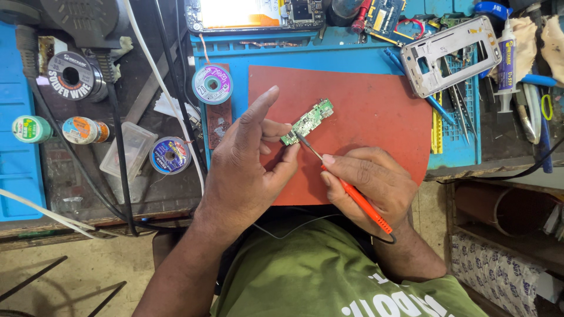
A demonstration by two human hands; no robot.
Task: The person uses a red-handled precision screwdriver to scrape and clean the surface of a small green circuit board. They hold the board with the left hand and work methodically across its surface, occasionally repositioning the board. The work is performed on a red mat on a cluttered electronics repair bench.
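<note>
While the left hand pinched the board over the red mat, the right hand gripped a probe, its tip touching the board's near end; steadiness seemed needed.

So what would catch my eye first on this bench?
Probably the small green circuit board at the centre of the red mat, pinched by the left hand while the right hand touches an orange-handled probe to it. Solder wire spools sit at left, a bare phone frame at upper right.
</note>
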